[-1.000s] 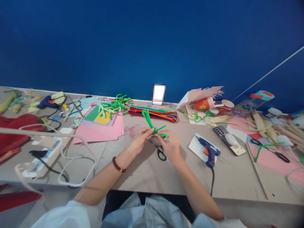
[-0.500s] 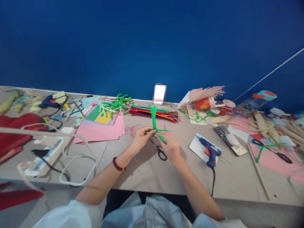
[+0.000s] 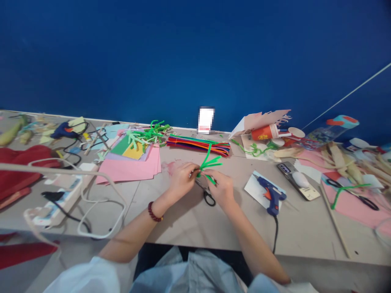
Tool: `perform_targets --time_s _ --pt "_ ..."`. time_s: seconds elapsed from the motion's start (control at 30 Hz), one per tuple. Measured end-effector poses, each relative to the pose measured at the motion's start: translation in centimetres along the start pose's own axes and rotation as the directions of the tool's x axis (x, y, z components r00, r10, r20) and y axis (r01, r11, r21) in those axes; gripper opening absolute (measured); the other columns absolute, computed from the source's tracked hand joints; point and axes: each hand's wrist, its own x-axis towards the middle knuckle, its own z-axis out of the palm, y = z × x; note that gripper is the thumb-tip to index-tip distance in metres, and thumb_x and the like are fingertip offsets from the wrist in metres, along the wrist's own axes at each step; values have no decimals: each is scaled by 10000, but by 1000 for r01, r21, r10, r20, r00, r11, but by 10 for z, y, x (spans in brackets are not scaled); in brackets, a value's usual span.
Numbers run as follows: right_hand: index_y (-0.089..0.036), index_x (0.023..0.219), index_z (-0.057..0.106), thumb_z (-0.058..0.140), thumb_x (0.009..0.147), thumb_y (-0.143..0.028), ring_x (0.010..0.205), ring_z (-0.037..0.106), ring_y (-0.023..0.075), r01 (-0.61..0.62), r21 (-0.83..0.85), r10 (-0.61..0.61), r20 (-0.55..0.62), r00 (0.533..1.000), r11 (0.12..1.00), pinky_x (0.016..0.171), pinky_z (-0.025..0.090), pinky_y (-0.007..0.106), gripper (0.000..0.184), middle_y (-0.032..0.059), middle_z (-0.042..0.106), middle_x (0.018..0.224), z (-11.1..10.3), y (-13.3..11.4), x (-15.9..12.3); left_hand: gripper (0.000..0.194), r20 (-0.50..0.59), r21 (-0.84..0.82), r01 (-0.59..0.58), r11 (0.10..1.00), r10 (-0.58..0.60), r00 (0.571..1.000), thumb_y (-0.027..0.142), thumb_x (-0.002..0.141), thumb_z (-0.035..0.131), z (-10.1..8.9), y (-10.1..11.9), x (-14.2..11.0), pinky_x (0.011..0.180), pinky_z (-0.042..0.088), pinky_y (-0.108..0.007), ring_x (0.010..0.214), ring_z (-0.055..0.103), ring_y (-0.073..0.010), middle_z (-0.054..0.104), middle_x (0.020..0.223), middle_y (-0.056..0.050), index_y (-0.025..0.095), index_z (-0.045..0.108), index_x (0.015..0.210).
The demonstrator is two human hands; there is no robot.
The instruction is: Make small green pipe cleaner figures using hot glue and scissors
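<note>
Green pipe cleaners (image 3: 209,164), twisted together: your left hand (image 3: 182,179) and right hand (image 3: 221,188) both grip them closed, held just above the black-handled scissors (image 3: 207,196) on the table (image 3: 183,228). Multicoloured pipe cleaners (image 3: 198,145) lie beyond; hot glue gun (image 3: 270,194) to the right.

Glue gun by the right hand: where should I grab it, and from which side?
Grip the blue hot glue gun by its handle, coming from the near side with the right hand. It lies on a white card, handle pointing toward the person, nozzle away, with the black cord trailing from the handle's base.
</note>
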Motion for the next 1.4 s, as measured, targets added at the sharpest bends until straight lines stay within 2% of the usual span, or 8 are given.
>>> perform_targets --time_s 0.2,0.4,0.53,0.73,0.87,1.13,1.27,1.4 --pt "-230 749 682 611 776 -247 756 646 189 -205 290 236 -76 969 935 724 513 331 78 35 702 755 -1 -1 9 123 59 -171 40 984 -31 998 234 794 539 0 1 2 703 425 -281 758 575 -181 643 788 -51 209 659 808" --pt "-187 637 581 729 626 -335 569 623 151 -514 724 633 139 762 460 517 497 259 209 -10 656 595 2 2 13 117 100 -193 7 981 12 995 262 791 562 -6 6 3 712 429 -288 761 578 -183 646 778 -57 194 657 795" --pt "-176 626 598 778 542 -335 534 624 151 -647 738 645 401 650 193 464 500 249 254 0 660 595 -1 11 14 135 114 -271 39 962 -8 993 283 785 565 -7 11 2 729 441 -291 777 580 -187 645 783 -63 185 657 788" --pt "-190 659 621 785 541 -354 515 597 138 -680 731 614 508 604 64 457 497 258 261 0 648 616 2 13 14 160 60 -435 179 883 -170 984 334 753 604 3 10 -2 674 463 -262 691 583 -154 637 724 -32 177 632 746" --pt "-195 619 543 776 547 -356 419 491 93 -671 732 619 474 626 118 362 369 200 292 -58 527 489 11 3 12 211 -10 -591 262 763 -332 943 365 737 611 11 6 -2 588 474 -234 583 566 -112 612 703 -4 165 582 797" --pt "-176 653 603 668 700 -352 598 559 132 -479 547 570 4 822 687 537 440 241 194 -6 592 642 17 -19 3 185 -172 -375 222 900 -303 937 355 765 591 6 5 1 609 476 -245 657 588 -132 638 803 -34 175 610 805" --pt "-178 696 630 668 703 -327 657 593 144 -424 600 554 -40 831 679 623 473 266 154 15 650 703 17 -18 4 137 -220 -150 63 987 -95 971 310 789 573 1 7 -1 683 463 -259 741 597 -154 651 787 -40 189 636 779" --pt "-182 623 575 717 641 -315 554 564 111 -430 718 641 -29 767 548 559 462 241 196 -20 626 611 17 -11 8 119 -212 -62 -26 998 12 977 286 775 596 3 5 -3 770 464 -296 800 614 -174 677 811 -49 190 662 799"
